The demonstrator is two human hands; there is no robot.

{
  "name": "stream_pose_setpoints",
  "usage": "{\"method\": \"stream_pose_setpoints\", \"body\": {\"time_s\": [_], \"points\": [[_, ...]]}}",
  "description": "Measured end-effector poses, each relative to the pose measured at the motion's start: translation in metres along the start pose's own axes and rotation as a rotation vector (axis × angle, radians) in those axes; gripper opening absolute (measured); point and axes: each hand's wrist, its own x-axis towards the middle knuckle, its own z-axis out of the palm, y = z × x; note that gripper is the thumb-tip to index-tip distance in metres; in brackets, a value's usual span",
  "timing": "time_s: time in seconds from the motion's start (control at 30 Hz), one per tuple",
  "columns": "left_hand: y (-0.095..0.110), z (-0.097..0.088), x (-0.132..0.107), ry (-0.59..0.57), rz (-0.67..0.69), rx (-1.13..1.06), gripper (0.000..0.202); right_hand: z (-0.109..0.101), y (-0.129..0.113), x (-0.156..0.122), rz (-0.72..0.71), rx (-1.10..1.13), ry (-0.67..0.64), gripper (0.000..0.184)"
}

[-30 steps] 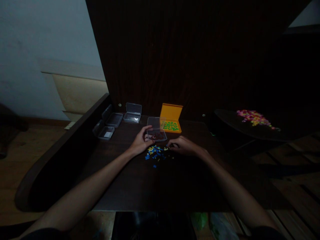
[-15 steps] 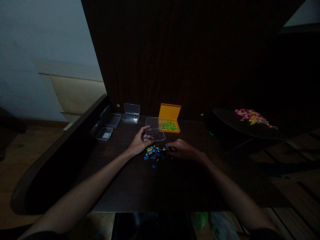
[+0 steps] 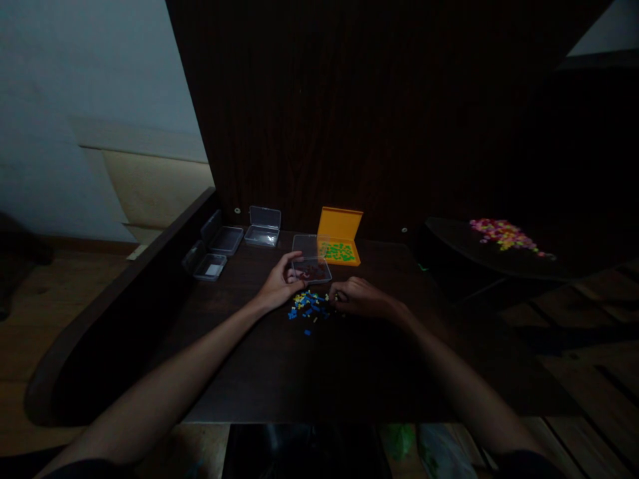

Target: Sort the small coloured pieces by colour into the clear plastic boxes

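Two hands low on the dark worktop (image 3: 319, 372), frame very dim.

Left hand (image 3: 280, 285): loosely spread, forefinger reaching along the left side of a clear box (image 3: 311, 269), thumb near its front corner. I read it as steadying the box, not lifting it. I can't tell whether a piece sits at the fingertips.

Right hand (image 3: 360, 298): knuckles up, fingers curled narrow and pointed down at the 3 o'clock edge of the loose pile (image 3: 308, 306). Too dark to say whether anything is pinched between them.

Step, my judgement: picking single pieces out of the pile, by colour, into boxes. A further pick calls for a fine fingertip pinch on one piece without dragging its neighbours, then a short carry to a box at 12 to 1 o'clock.

Pile: tiny blue and yellow bits, scattered flat and thin, lying between the two hands, with one blue stray at its 6 o'clock. Light and easily flicked, I'd guess.

Outward from the pile:
- 12 o'clock: the clear box, lid open, dark reddish contents, just beside the pile.
- 1 o'clock: orange box (image 3: 339, 251), lid upright, green pieces inside, touching or nearly touching the clear box.
- 10 to 11 o'clock: three more clear boxes (image 3: 263, 227), (image 3: 225, 238), (image 3: 210, 267), lids open, well apart from the pile.
- 2 o'clock, well apart: a dark round table (image 3: 479, 259) carrying a pink-and-yellow heap (image 3: 504, 234).
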Motion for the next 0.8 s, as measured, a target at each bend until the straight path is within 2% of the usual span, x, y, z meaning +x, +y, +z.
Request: {"method": "stream_pose_setpoints", "body": {"time_s": [0.07, 0.2, 0.47, 0.63, 0.73, 0.8], "points": [[0.000, 0.000, 0.000, -0.005, 0.012, -0.005, 0.069, -0.005, -0.001, 0.005, -0.023, 0.077, 0.005, 0.014], [0.001, 0.000, -0.001, -0.012, 0.009, 0.007, 0.067, -0.017, 0.003, 0.021, -0.036, 0.143, 0.133, 0.015], [-0.001, -0.002, 0.000, -0.016, 0.003, -0.009, 0.069, -0.022, 0.007, 0.050, 0.021, -0.079, 0.150, 0.011], [-0.002, -0.002, 0.001, -0.010, 0.005, -0.005, 0.069, -0.022, 0.009, 0.048, 0.015, -0.050, 0.181, 0.012], [-0.001, -0.001, 0.000, -0.003, -0.006, 0.007, 0.069, -0.025, 0.016, 0.038, 0.014, 0.038, 0.261, 0.012], [-0.001, -0.001, 0.000, 0.002, -0.003, 0.008, 0.069, -0.025, 0.020, 0.029, 0.016, 0.085, 0.252, 0.011]]}}
